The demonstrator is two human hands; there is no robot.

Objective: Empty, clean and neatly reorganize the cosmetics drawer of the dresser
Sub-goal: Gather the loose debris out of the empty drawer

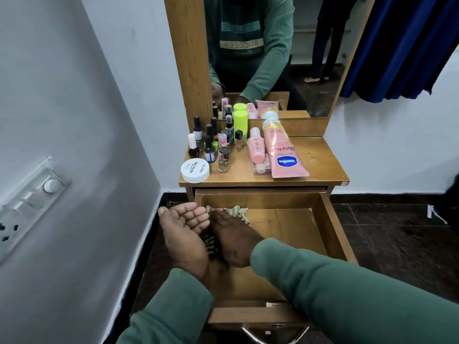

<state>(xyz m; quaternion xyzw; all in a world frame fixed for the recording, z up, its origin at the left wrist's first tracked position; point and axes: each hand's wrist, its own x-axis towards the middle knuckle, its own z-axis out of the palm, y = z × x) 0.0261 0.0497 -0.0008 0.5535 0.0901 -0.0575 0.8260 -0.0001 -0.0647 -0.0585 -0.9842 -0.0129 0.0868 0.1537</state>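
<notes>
Drawer (330, 219) emptied; cosmetics (223, 145) stood on tabletop (318, 157) | right hand (233, 237) pressed cloth (236, 211) at far-left corner, left hand (183, 227) cupped, released | wiping underway, restocking pending

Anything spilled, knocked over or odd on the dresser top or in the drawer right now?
Nothing spilled. The Vaseline tube and the pink bottle lie flat on a clear case; the polish bottles stand upright. In the drawer, the right hand presses a cloth.
</notes>
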